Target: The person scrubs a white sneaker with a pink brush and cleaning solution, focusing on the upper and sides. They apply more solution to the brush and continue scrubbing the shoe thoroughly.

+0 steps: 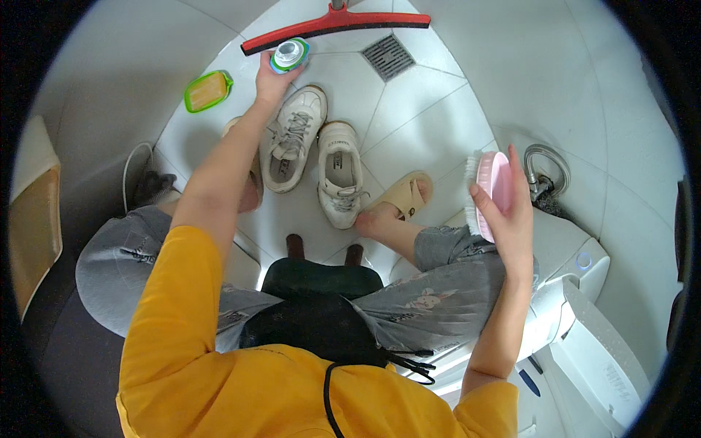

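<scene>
My left hand [275, 76] is closed around a small container [290, 55] with a white neck and green and blue sides, just in front of the red squeegee. In my right hand [506, 219] is a pink scrubbing brush [493, 191], its white bristles facing left. Two white lace-up sneakers lie on the tiles between my feet: the left one [296, 137] has its toe away from me, while the right one [340, 175] points its toe towards me. A bar of yellowish soap [207, 92] rests in a green soap dish [190, 103] left of my left hand.
A red floor squeegee [334, 23] lies across the far floor beside a square metal drain grate [389, 57]. A braided metal hose [558, 159] is by the right wall, above a white toilet [580, 246]. My feet wear beige slippers [408, 194]. A dark stool [317, 279] is below me.
</scene>
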